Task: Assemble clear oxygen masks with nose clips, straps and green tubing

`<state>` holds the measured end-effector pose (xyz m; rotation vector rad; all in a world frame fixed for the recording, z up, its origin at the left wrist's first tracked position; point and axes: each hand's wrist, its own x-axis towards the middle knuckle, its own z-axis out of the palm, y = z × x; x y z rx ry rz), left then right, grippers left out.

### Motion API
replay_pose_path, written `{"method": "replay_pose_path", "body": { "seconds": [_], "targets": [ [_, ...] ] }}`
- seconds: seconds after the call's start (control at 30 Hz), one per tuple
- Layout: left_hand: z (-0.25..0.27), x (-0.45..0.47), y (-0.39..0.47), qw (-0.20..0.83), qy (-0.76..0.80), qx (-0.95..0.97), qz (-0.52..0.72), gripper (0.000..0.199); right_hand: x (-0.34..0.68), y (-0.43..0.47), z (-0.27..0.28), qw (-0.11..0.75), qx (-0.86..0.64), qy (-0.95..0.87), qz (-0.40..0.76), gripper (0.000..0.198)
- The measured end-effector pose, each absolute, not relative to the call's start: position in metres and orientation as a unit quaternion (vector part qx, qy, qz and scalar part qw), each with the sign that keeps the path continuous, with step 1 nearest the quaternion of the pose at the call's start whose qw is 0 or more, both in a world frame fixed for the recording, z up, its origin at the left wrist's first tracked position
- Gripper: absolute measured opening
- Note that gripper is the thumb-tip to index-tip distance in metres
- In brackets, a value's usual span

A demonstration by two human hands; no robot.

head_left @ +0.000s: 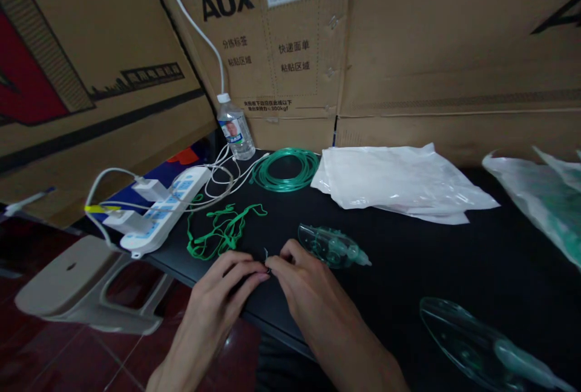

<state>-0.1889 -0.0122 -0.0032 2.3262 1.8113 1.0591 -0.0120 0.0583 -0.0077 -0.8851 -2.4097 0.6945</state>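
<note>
step: fiddling small metal clip (267, 257) | left hand (222, 283) + right hand (299, 280) both pinched narrow on it, just left of clear mask (331, 245) | green strap (222, 228) just behind | next likely needs fine fingertip grip

mask (331, 245): blocks you just right of the hands
elastic (220, 231): tangled to its left
beyond mask: bare table (408, 241) up to plastic bags (394, 183)
far left: power strip (158, 213)
</note>
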Motion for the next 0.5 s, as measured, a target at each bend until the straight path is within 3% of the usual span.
{"method": "replay_pose_path", "body": {
  "seconds": [0.5],
  "targets": [
    [-0.001,-0.181,-0.011,0.027,0.603,0.714,0.354,0.008,-0.009,0.060,0.004,0.216,-0.297,-0.912,0.182,0.027]
  ]
}}
